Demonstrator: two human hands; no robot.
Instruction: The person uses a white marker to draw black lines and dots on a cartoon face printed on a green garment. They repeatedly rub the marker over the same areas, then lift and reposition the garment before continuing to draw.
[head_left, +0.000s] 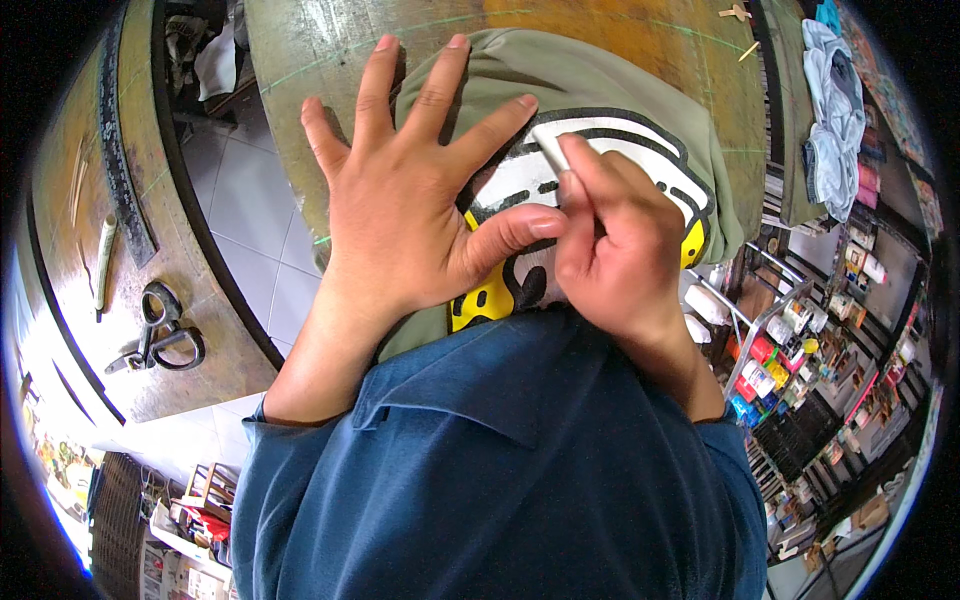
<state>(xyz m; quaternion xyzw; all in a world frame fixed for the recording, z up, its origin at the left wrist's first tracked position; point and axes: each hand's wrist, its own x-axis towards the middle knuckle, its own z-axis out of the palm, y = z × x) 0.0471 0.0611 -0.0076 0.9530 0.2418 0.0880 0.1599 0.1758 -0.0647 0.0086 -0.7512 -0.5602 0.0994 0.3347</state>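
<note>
An olive-green cloth item (560,62), perhaps a garment, lies on the worn wooden table, bearing a white, yellow and black cartoon print (625,140). My left hand (400,190) rests flat on it with the fingers spread, some of them reaching past its edge over the wood. Between the thumb and fingers of my right hand (625,235) is a slim white stick-like tool (549,148), its tip against the white part of the print. My fist hides the tool's other end, so its exact kind does not show. My two thumbs almost meet over the print.
On a second table at left lie black-handled scissors (160,335), a dark ruler (122,150) and a pale pen-like stick (104,250). A gap with tiled floor (245,190) separates the tables. Shelves with coloured bottles (765,370) and pale folded cloth (832,120) stand at right.
</note>
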